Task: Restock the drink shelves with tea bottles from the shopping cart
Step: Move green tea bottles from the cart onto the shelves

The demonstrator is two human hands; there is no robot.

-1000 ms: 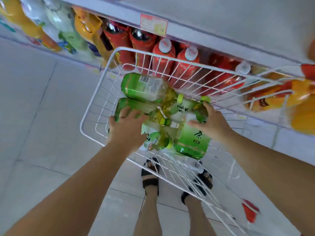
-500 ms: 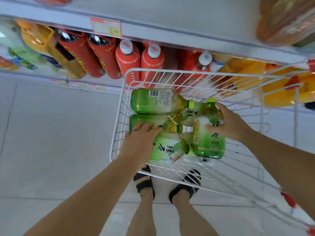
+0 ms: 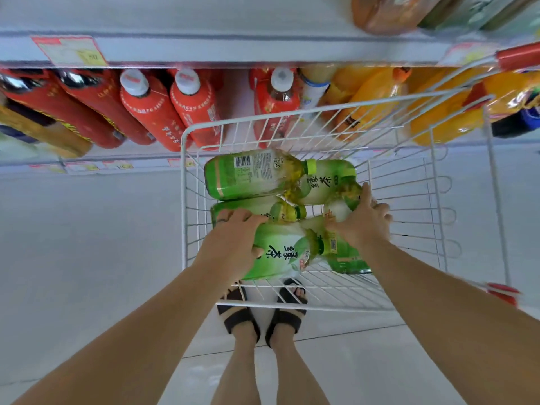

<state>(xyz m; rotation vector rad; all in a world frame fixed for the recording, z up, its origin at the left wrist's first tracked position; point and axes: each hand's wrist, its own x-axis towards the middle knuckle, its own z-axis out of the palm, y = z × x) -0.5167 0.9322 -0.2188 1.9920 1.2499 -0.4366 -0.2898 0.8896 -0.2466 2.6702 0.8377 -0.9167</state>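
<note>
Inside the shopping cart (image 3: 183, 185), the left hand (image 3: 233, 244) curls round the green tea bottle (image 3: 277, 252) lying nearest the cart's near rim. The right hand (image 3: 362, 226) clasps a second tea bottle (image 3: 347, 260) just beside it. Other tea bottles (image 3: 251, 173) lie heaped against both toward the cart's far wall, with shelved red bottles (image 3: 152, 112) and orange bottles (image 3: 374, 95) beyond.

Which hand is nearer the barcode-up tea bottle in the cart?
Left. The left hand lies just below the barcode-up bottle, gripping the front bottle; the right hand holds a second bottle farther off, beyond its cap end.
</note>
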